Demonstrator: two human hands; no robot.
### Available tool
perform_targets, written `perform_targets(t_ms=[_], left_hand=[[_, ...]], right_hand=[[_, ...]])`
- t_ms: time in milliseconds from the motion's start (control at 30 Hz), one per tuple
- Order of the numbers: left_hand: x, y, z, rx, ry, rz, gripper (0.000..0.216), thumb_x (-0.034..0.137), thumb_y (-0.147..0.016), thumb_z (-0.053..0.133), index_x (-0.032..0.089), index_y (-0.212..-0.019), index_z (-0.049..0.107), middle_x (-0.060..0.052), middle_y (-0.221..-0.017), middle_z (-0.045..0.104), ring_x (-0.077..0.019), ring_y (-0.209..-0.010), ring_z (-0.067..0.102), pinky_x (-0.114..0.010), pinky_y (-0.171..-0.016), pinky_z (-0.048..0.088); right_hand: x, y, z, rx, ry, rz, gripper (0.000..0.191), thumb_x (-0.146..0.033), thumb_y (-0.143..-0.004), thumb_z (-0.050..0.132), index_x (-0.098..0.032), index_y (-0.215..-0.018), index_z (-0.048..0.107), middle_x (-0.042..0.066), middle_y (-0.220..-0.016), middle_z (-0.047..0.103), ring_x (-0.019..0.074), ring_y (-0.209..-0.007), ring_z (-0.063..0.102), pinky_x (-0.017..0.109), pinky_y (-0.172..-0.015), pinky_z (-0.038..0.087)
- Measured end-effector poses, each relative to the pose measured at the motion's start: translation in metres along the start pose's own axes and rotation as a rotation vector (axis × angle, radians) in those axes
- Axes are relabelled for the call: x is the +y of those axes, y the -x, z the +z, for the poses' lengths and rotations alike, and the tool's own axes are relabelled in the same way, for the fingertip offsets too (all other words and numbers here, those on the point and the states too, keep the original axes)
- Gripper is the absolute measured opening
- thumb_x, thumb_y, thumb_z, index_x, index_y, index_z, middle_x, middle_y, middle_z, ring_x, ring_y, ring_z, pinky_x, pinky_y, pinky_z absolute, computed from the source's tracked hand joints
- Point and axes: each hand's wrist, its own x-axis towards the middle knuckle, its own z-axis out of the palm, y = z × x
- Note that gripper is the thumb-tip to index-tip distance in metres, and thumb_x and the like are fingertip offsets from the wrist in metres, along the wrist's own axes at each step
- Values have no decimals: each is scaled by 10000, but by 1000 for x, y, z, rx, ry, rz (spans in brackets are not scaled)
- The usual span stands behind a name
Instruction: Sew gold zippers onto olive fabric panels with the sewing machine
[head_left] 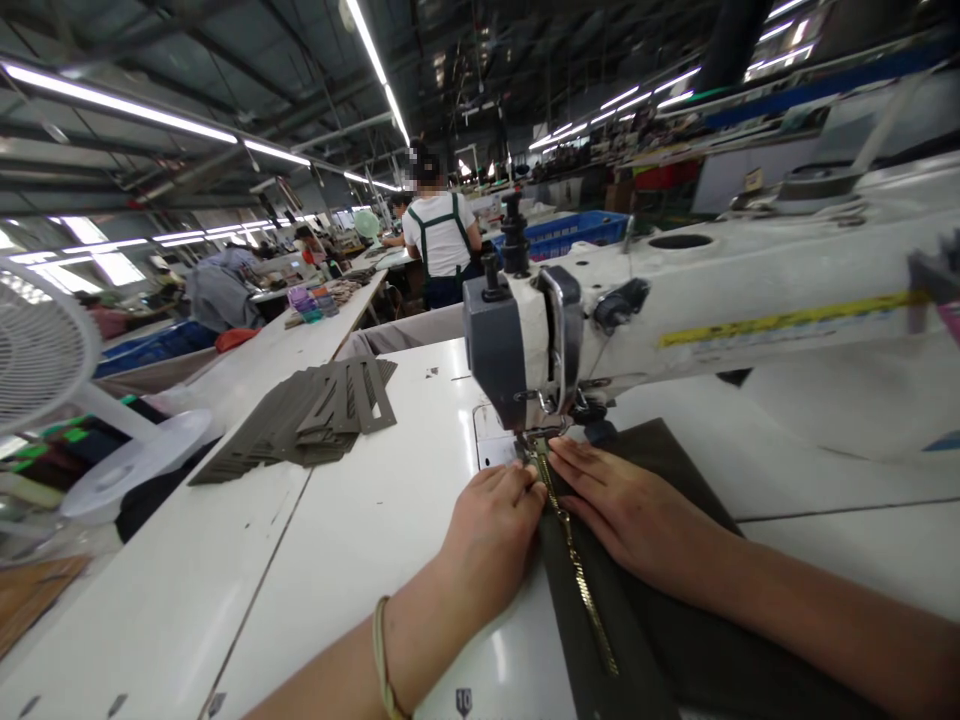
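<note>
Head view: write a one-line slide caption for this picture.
Two hands, left hand and right hand, press dark fabric either side of a brass zipper under a sewing machine.

Sewing machine head (pixel 525 340) blocks ahead; white table (pixel 375 520) leftward seems open up to stacked pieces (pixel 315 415).

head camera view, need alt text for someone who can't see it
Two bare hands, left hand and right hand, press dark olive fabric flat either side of a brass zipper under a white sewing machine. A stack of cut pieces lies left on the table.
</note>
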Motion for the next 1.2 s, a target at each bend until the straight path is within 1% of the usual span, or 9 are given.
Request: perform_targets(t_ms=[233,333,433,500,600,700,833,1000,1200], left_hand=[[-1,-3,3,-28,-1,-36,194,94,-762,493,130,-925,591,-104,-927,631,-234,-841,610,-386,-754,542],[-1,-2,6,-30,-1,-79,199,72,-735,492,147,-892,588,-90,-902,627,-227,-823,605,-383,-750,537],[-1,-1,5,-35,9,-112,190,75,-730,504,142,-892,578,-85,-884,620,-223,-828,600,-380,-762,531],[-1,0,2,-61,22,-112,212,93,-733,524,141,-935,572,-85,-904,620,-223,-838,602,-379,-765,529],[2,2,-6,-89,14,-64,276,116,-743,545,154,-1015,570,-101,-1029,613,-236,-930,599,-386,-808,520],[9,9,-12,-99,-22,-11,241,123,-765,536,145,-1001,582,-111,-1110,603,-242,-1006,586,-399,-894,488],[23,21,-13,-95,-45,35,223,103,-798,491,96,-1002,579,-135,-1126,607,-221,-1042,579,-350,-962,456],[25,22,-11,-85,-42,27,188,104,-813,509,92,-979,595,-126,-1084,628,-215,-1010,594,-342,-969,459],[15,14,-9,-45,-25,31,154,112,-837,502,102,-953,604,-129,-1065,628,-224,-988,600,-373,-931,488]], right_hand=[[7,-3,5,38,-22,-23,361,-185,-885,363,-64,-1150,577,160,-1150,606,239,-1073,566,406,-924,477],[5,-7,-4,34,-125,-46,322,-194,-889,394,-131,-1138,588,127,-1187,587,231,-1111,533,415,-943,456],[-2,-10,-19,-15,-264,-89,195,-223,-868,482,-183,-998,622,88,-1147,590,228,-1113,503,434,-965,417],[-9,-10,-28,-50,-335,-38,80,-246,-837,543,-180,-832,588,74,-994,609,217,-986,541,417,-883,460],[-22,-6,-33,-76,-375,71,121,-169,-832,502,-181,-713,477,49,-810,575,171,-774,550,334,-699,503],[-31,7,-27,-11,-264,55,132,-100,-827,416,-156,-839,535,99,-913,608,187,-857,579,339,-739,515],[-34,25,-10,156,36,-67,372,-182,-863,414,-57,-1198,516,184,-1238,538,253,-1152,501,402,-902,483],[-30,26,-4,101,109,-75,393,-173,-886,330,-25,-1161,568,177,-1238,536,242,-1150,510,395,-902,499],[-26,16,-10,25,19,-25,398,-164,-874,345,-24,-1179,559,174,-1258,513,245,-1186,472,410,-952,454]])
